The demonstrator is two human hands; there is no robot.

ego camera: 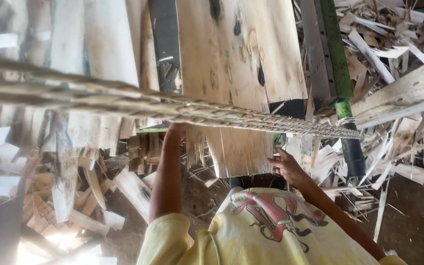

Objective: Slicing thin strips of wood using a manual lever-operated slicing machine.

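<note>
Currently feeding veneer sheet (236,98): right hand (285,164) fingers clamped on its edge, left hand (175,130) behind rope (197,110), fingers can't tell. Next needs steady pull.

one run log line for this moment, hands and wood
left hand: up at veneer sheet, partly behind rope | right hand: on sheet's lower right edge | around: wood scraps, green bar

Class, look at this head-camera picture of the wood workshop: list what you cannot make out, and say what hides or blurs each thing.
- Left hand: head view, its fingers lie behind the rope, so its grip cannot be told.
- Right hand: fingertips lie at the edge of the wooden sheet; a firm grip is unclear.
- Scrap pile: its left side is blurred.
- Green bar: cut off by the top edge.
</note>
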